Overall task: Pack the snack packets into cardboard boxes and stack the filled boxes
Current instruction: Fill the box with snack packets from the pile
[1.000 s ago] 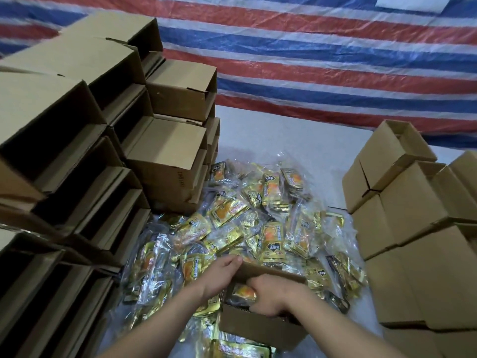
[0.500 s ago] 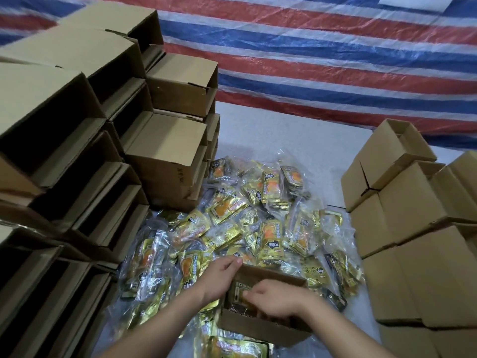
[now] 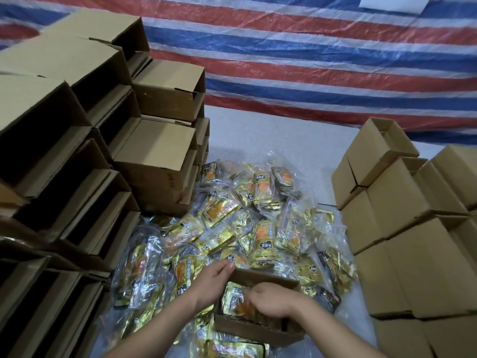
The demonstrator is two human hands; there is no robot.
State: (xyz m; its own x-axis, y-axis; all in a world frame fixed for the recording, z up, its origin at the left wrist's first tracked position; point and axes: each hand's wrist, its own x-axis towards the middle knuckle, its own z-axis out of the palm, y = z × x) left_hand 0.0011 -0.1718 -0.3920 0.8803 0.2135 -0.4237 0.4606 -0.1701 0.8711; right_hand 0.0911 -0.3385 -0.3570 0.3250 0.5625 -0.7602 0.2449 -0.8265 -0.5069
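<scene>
A small open cardboard box [image 3: 258,330] sits low in the middle, on top of the pile of gold snack packets [image 3: 258,218]. My left hand [image 3: 211,282] rests against the box's left wall, its fingers fairly straight and reaching the far corner. My right hand [image 3: 273,303] is inside the box, fingers curled onto a gold snack packet [image 3: 233,298] that lies flat in it. More packets under that one are mostly hidden by my hand and the box walls.
Tall stacks of empty open boxes [image 3: 77,156] stand on the left. Stacks of closed boxes [image 3: 402,228] stand on the right. A red, white and blue striped tarp [image 3: 309,60] hangs behind. Loose packets spread between the stacks on the pale floor [image 3: 284,140].
My right hand has brought a packet down flat into the box and drawn back toward me. My left hand stays at the box's left side.
</scene>
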